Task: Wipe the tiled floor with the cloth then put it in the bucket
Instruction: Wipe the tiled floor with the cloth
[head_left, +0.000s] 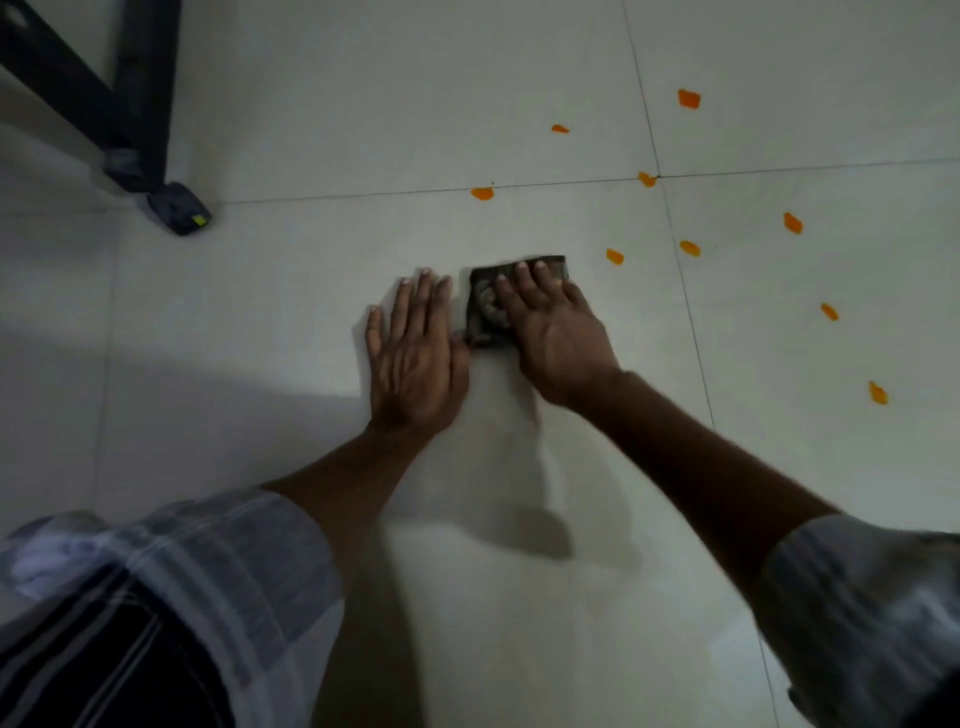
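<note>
The dark cloth (488, 306) lies folded small on the tiled floor (519, 130), pinned under the right hand (556, 338), whose fingers (519, 280) spread flat on it, pressing rather than gripping, likely for wiping pressure. The left hand (415, 358) rests just beside it, open-palmed, probably bracing. Orange spots (614, 256) lie beyond; no bucket shows.
</note>
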